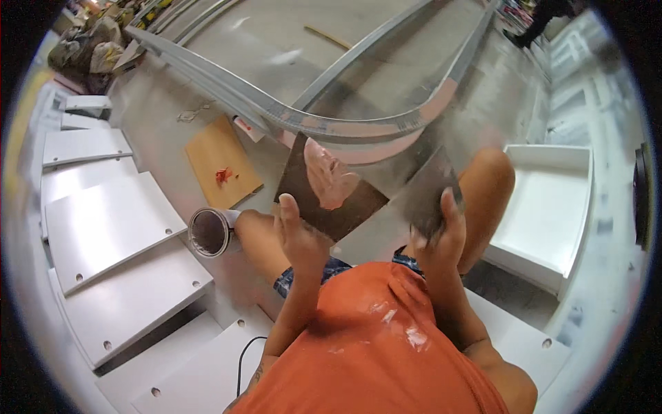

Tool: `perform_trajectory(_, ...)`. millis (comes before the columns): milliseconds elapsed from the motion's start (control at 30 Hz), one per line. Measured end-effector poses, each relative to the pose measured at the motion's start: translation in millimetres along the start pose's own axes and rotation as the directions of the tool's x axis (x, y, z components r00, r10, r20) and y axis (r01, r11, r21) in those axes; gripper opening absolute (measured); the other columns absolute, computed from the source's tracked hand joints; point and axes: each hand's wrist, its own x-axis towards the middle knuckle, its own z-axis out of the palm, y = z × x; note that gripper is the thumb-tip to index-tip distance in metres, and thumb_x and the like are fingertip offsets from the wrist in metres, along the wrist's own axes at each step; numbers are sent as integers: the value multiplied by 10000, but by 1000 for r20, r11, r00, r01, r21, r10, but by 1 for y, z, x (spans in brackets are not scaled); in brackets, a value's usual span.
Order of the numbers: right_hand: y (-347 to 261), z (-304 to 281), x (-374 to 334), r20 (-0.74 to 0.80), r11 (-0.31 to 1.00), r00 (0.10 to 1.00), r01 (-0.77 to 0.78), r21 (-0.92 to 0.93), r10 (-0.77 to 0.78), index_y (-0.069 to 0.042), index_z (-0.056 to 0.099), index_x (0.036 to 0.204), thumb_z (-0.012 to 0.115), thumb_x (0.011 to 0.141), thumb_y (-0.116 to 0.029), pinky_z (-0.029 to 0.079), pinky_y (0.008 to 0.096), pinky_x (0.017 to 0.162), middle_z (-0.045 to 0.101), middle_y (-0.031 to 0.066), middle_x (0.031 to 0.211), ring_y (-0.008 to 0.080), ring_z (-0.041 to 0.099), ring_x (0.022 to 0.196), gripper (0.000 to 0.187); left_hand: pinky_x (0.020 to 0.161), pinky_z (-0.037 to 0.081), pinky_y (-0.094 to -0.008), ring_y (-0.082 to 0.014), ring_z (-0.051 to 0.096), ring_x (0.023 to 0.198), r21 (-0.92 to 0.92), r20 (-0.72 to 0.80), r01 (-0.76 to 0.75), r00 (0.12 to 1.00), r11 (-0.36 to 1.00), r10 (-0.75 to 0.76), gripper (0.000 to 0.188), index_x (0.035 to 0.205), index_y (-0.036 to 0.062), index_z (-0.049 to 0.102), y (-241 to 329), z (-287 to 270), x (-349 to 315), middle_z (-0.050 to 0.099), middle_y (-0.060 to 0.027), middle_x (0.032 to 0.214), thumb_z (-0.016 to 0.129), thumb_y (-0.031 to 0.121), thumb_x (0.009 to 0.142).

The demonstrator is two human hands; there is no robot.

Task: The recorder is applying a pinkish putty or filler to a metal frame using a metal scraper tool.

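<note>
Surroundings: white drilled panels [110, 228] stacked at left, wooden board [222, 169] with red bits upper left of centre, open can [210, 232] just beside the person's left knee, white drawer box [545, 207] at right, curved metal rails [358, 124] arcing across the top; nothing blocks either blade. Left hand [298, 238] pinches a dark square scraper [331, 186] at centre frame, thumb up on its face, a pink putty blob [329, 181] smeared on it. Right hand [441, 234] grips a 2nd grey scraper [431, 193] centre-right, thumb on its face, blade dusty, the 2 blades apart.

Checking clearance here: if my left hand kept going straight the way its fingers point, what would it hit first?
Probably the pink filler on the dark blade that the left hand holds; beyond it, the curved grey strip, though depth is unclear.
</note>
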Motion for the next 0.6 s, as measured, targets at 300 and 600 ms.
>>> perform_trajectory(300,-12,30,8,166,945,968,-223,238,186,9,593,1043,583,958,-243,422,242,339,648,67,803,123,580,503,265,658,493,-288,-141,589,744,358,287,-327,930,874,231,374,1193,-46,564,24,11,2,652,-52,910,495,275,1012)
perform_trajectory(600,4,-15,46,279,747,843,537,-392,-460,-41,533,1251,680,843,-117,473,369,896,582,158,1123,264,587,1014,440,846,533,-351,-251,679,942,-300,106,219,975,928,-195,295,1227,23,558,19,-13,-9,683,-115,1077,509,177,980)
